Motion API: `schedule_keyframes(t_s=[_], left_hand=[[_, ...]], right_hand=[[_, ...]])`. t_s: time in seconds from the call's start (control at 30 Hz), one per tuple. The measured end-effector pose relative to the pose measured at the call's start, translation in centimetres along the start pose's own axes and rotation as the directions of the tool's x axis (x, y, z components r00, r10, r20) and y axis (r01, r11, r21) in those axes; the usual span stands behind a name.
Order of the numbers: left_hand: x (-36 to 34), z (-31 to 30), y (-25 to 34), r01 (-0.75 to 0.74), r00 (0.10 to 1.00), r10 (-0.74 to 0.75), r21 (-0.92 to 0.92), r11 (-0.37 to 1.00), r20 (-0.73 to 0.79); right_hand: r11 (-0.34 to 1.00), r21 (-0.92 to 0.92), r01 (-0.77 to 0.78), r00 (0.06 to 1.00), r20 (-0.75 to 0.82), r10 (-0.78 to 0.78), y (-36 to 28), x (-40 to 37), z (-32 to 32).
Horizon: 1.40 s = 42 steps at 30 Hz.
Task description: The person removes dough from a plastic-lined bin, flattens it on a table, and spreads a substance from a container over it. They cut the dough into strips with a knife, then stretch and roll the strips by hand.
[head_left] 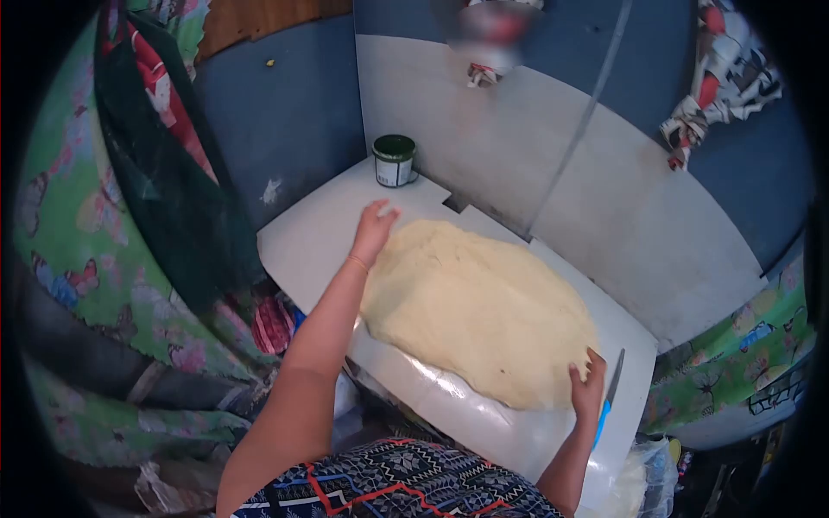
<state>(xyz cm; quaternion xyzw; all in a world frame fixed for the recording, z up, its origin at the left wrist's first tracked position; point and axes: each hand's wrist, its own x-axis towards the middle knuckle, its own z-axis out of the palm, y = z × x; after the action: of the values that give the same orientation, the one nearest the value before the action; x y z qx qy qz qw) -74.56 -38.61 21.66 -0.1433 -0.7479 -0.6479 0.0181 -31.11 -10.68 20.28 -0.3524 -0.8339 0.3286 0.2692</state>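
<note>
A large, flattened mass of pale yellow dough (484, 311) spreads over a white tabletop (302, 229), with a clear plastic sheet (423, 373) showing along its near edge. My left hand (376, 230) is at the dough's far left edge, its fingers apart and holding nothing. At the right end of the dough, my right hand (588, 387) rests its fingertips by the edge, thumb and fingers spread. Just right of that hand lies a knife with a blue handle (603, 423), its blade pointing away from me.
A tub with a dark green lid (395, 161) stands at the table's back left corner. Grey and blue wall panels (553, 147) rise behind the table. Bundled strips (721, 82) hang at the upper right. Floral green cloth (78, 190) hangs on the left, and a plastic bag (654, 475) sits at lower right.
</note>
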Motion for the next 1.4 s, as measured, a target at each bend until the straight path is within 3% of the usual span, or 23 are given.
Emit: schedule_keyframes(t_s=[0.03,0.1,0.37,0.43,0.47,0.6,0.7,0.77,0.8,0.83,0.93,1.0,1.07,1.1,1.13,1.17,1.2,1.23,1.27,1.3,1.33,1.37,1.4], left_hand=[[3.6,-0.7,-0.2,-0.009,0.995,0.009,-0.004,1.000,-0.102],[9.9,-2.0,-0.1,0.234,0.966,-0.248,-0.159,0.959,-0.075],[24.1,1.7,-2.8,0.452,0.855,-0.440,-0.019,0.892,-0.275],[27.4,2.8,-8.9,0.266,0.961,-0.259,0.064,0.962,-0.093],[24.6,3.5,-6.3,0.232,0.941,-0.243,-0.074,0.970,-0.235],[21.0,4.2,-7.4,-0.074,0.984,0.064,-0.054,0.996,-0.169],[18.5,4.9,-7.9,-0.235,0.959,0.221,-0.058,0.970,-0.179],[16.6,4.8,-6.4,-0.224,0.971,0.208,-0.144,0.964,-0.122],[15.5,4.5,-5.1,-0.117,0.993,0.108,-0.200,0.973,-0.054],[15.6,4.8,-6.2,-0.107,0.993,0.097,-0.154,0.982,-0.071],[15.8,3.3,-5.0,0.008,0.998,-0.016,-0.147,0.989,-0.053],[15.7,2.2,-4.6,0.120,0.992,-0.125,-0.174,0.977,-0.020],[16.2,1.2,-5.6,0.229,0.971,-0.239,-0.246,0.942,-0.008],[16.5,0.9,-6.2,0.228,0.973,-0.231,-0.233,0.945,0.015],[16.6,0.7,-6.7,0.055,0.983,-0.040,0.079,0.995,-0.181],[16.5,0.7,-7.1,-0.073,0.930,0.207,0.397,0.915,-0.305],[15.8,0.5,-6.6,-0.119,0.889,0.281,0.409,0.905,-0.361],[14.4,1.1,-4.4,-0.134,0.895,0.285,0.405,0.904,-0.342],[11.9,1.9,-1.4,-0.222,0.941,0.213,-0.002,0.975,-0.264],[9.4,2.6,0.4,-0.224,0.972,0.173,-0.407,0.886,-0.158],[7.2,3.8,0.1,0.027,0.981,0.114,-0.694,0.720,0.156],[5.3,5.0,-0.6,0.337,0.881,0.148,-0.815,0.472,0.450],[3.3,4.7,-1.0,0.716,0.574,0.235,-0.620,0.321,0.785]], right_hand=[[0.994,0.046,0.099,0.991,0.084,-0.102,-2.7,1.1,2.1],[0.941,0.036,0.338,0.923,0.181,-0.338,-6.4,3.2,7.1],[0.896,0.136,0.422,0.764,0.480,-0.432,-21.6,10.8,20.4],[0.823,0.102,0.559,0.724,0.423,-0.544,-23.6,15.0,23.8],[0.795,0.101,0.599,0.712,0.387,-0.586,-25.0,17.2,25.3],[0.698,0.218,0.683,0.657,0.235,-0.716,-32.4,25.0,32.6],[0.809,0.033,0.586,0.665,0.551,-0.504,-33.8,29.4,39.7],[0.768,-0.284,0.574,0.662,0.713,-0.230,-32.5,30.6,43.6],[0.624,-0.336,0.705,0.421,0.907,0.012,-32.7,31.7,44.3],[0.756,-0.323,0.570,0.561,0.824,-0.071,-30.5,30.8,46.2],[0.806,-0.187,0.561,0.424,0.902,-0.086,-33.3,29.3,43.6],[0.698,-0.198,0.688,0.469,0.855,-0.220,-34.3,29.1,43.1],[0.825,-0.051,0.562,0.673,0.609,-0.420,-33.9,29.3,42.4],[0.838,-0.055,0.543,0.692,0.594,-0.410,-33.6,28.7,41.1],[0.921,0.387,0.052,0.764,0.578,-0.286,-33.7,27.9,39.5],[0.585,0.690,-0.427,0.772,0.615,-0.162,-33.8,27.0,37.6],[0.579,0.697,-0.422,0.786,0.599,-0.149,-33.0,25.8,36.0],[0.313,0.691,-0.651,0.640,0.722,-0.264,-31.9,24.0,34.3],[0.046,0.554,-0.831,0.485,0.763,-0.428,-30.6,22.1,33.1],[0.086,0.526,-0.846,0.444,0.785,-0.432,-29.2,19.8,33.0],[0.131,0.493,-0.860,0.396,0.807,-0.438,-27.8,17.9,32.8],[0.261,0.553,-0.791,0.496,0.830,-0.255,-26.5,16.7,31.8],[0.401,0.571,-0.716,0.596,0.800,-0.075,-25.0,15.3,30.7]])
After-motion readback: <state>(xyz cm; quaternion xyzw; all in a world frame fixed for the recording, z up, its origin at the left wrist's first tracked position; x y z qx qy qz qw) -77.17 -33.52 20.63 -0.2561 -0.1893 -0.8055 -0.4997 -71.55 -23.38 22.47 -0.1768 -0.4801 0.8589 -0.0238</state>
